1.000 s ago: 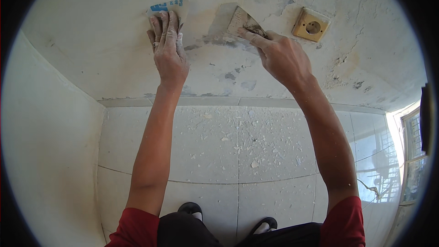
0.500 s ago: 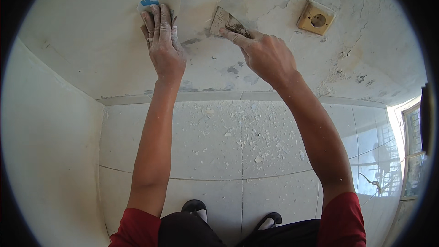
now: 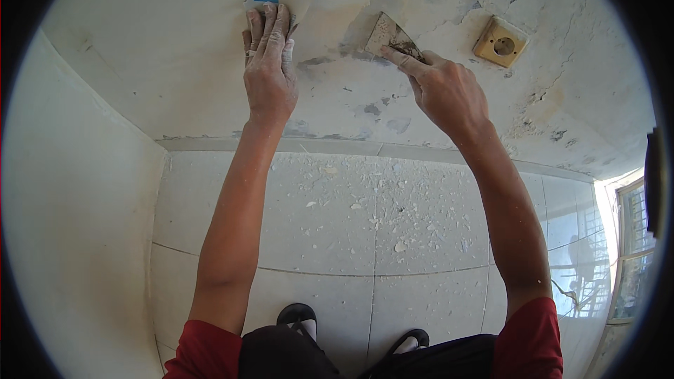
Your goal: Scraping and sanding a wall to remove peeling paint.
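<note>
My left hand (image 3: 270,70), powdered with white dust, presses a piece of sandpaper (image 3: 298,1) with blue print on its back against the wall. Its fingers lie together along the sheet. Farther right, my right hand (image 3: 449,88) grips a putty knife (image 3: 394,36); the handle is mostly hidden in the palm. One finger stretches along the blade, which lies against the wall at a grey bare patch (image 3: 357,24). The pale wall (image 3: 189,49) has peeling paint and grey spots around both hands.
A yellowed wall socket (image 3: 500,41) sits to the right of my right hand, near cracked, flaking paint. Paint chips (image 3: 400,246) litter the tiled floor (image 3: 316,238) below. A side wall (image 3: 77,203) rises at left; a window (image 3: 635,238) is at far right.
My right hand and the putty knife have shifted right along the wall. The left hand stays on the sandpaper at about the same spot, while the whole view has moved slightly.
</note>
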`<action>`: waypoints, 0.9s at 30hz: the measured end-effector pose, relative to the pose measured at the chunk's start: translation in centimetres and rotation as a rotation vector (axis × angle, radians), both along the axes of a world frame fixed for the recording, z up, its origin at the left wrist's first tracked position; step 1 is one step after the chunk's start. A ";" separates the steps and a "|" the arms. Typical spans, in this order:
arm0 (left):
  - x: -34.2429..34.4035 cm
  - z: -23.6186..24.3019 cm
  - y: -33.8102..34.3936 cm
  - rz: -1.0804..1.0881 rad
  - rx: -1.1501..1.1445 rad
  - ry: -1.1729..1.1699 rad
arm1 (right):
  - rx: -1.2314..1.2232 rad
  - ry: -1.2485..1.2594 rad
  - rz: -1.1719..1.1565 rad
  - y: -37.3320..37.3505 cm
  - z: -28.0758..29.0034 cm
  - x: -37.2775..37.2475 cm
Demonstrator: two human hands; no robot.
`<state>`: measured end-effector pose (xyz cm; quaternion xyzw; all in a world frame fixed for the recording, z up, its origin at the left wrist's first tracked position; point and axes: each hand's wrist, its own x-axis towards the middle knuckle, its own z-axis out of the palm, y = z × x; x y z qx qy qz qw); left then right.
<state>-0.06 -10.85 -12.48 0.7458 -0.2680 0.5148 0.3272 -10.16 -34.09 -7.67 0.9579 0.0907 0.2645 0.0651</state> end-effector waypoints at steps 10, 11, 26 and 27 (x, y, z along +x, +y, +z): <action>0.5 0.1 -0.1 0.040 0.007 -0.035 | 0.048 0.013 0.023 -0.8 1.6 -0.6; 0.5 -0.1 -0.9 0.027 -0.021 -0.042 | 0.044 0.012 0.018 -0.2 2.0 -0.4; 0.1 -0.9 1.4 -0.026 -0.012 0.032 | -0.098 0.179 0.014 5.7 0.0 2.3; 0.3 -1.0 1.7 -0.035 -0.037 0.025 | -0.104 0.182 0.002 5.9 0.0 2.3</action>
